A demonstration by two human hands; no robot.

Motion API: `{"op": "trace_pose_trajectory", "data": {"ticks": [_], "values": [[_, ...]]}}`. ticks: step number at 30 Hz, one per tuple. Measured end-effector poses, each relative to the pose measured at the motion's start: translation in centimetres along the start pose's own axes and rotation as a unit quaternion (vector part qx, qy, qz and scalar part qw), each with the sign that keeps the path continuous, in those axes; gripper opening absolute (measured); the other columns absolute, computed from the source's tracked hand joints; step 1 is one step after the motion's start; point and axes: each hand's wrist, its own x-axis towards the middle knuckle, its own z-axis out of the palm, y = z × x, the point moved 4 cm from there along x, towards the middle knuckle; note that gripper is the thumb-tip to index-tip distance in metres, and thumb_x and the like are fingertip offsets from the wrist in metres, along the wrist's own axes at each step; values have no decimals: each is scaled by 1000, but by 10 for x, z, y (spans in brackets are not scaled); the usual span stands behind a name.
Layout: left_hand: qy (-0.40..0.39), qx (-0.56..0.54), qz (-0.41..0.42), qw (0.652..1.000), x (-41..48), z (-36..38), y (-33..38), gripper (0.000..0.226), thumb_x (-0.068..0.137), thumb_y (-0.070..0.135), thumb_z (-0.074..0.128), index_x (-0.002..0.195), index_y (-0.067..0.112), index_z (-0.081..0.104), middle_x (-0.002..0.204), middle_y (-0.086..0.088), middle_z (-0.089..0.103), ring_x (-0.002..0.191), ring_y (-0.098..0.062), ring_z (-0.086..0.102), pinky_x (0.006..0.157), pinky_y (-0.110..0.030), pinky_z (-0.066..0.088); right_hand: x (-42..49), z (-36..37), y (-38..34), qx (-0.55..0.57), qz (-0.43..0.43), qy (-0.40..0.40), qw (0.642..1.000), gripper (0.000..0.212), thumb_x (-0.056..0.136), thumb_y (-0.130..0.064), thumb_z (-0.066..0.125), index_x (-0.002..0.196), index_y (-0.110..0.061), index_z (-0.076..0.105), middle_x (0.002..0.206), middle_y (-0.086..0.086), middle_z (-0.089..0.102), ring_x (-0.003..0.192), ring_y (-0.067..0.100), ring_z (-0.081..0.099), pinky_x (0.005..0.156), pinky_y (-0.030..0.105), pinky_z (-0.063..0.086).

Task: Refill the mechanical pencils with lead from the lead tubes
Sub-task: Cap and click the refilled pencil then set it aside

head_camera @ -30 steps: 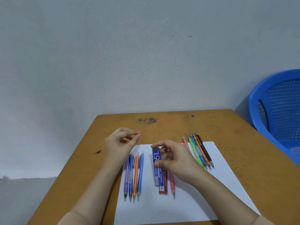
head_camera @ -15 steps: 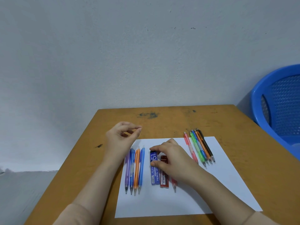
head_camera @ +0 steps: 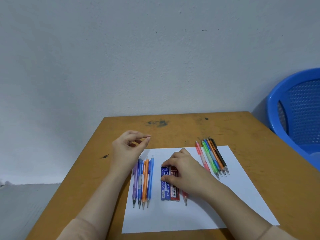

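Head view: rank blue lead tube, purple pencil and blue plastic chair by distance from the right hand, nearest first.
1. blue lead tube: mid-sheet, held at its top end by the right hand.
2. purple pencil: leftmost of the left row.
3. blue plastic chair: off the table, far right.

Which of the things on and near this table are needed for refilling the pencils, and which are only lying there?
Needed: blue lead tube, red lead tube, four pencils at left, pencils at right, red pencil.
Only lying there: white paper, blue plastic basket.
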Motion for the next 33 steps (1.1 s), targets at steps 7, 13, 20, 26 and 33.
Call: {"op": "trace_pose_trajectory", "data": {"ticks": [7,13,20,26,33], "values": [[-6,-1,-5,1000,0,1,0,11,79,21,75,82,31,73,88,15,66,80,0,61,64,-11,47,1,-16,6,67,32,44,996,37,89,-42,59,124,-30,59,112,-10,55,100,0,43,85,19,38],[-6,-7,-11,1000,0,0,-1,13,78,21,75,81,33,72,88,15,66,79,0,60,64,-12,47,0,-34,32,74,101,92,988,26,90,-24,60,115,-22,66,92,-8,62,79,5,53,74,20,41],[-10,-7,-18,1000,1,1,-1,12,78,22,75,81,33,72,89,16,66,79,0,60,64,-11,47,1,-21,35,78,162,39,983,41,85,-31,67,124,-21,60,91,-4,62,78,6,56,71,19,44],[-12,-3,-20,1000,1,1,-2,11,79,24,74,81,34,72,89,16,66,80,0,60,64,-12,48,-1,-20,34,26,174,-10,984,47,85,-24,64,131,-20,56,120,-1,63,100,11,58,85,23,47],[-18,2,-22,1000,0,1,-3,9,79,24,74,83,32,72,90,17,66,81,1,60,65,-12,48,-2,-23,35,85,184,21,979,45,84,-14,62,128,-21,59,101,-1,66,85,7,60,74,17,50]]}}
